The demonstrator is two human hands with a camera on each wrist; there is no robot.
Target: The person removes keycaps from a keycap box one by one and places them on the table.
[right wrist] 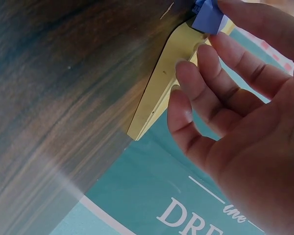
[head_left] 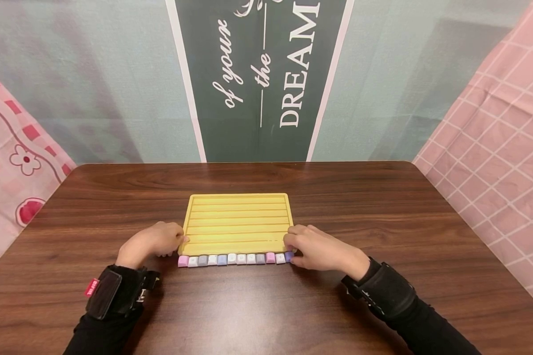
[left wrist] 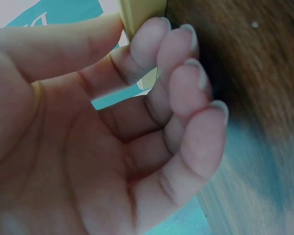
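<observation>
A yellow ridged tray lies flat on the table. Along its near edge runs a straight row of keycaps in pink, white, grey and blue. My left hand grips the tray's left side near the front corner; the left wrist view has its thumb and curled fingers at the yellow edge. At the row's right end, my right hand pinches a blue-violet keycap between thumb and index finger. Its other fingers curl beside the tray's right side.
The dark wood table ends at a hanging green cloth with white lettering. Pink patterned cloth hangs on the left, and pink checked cloth on the right. Both wrists wear black straps.
</observation>
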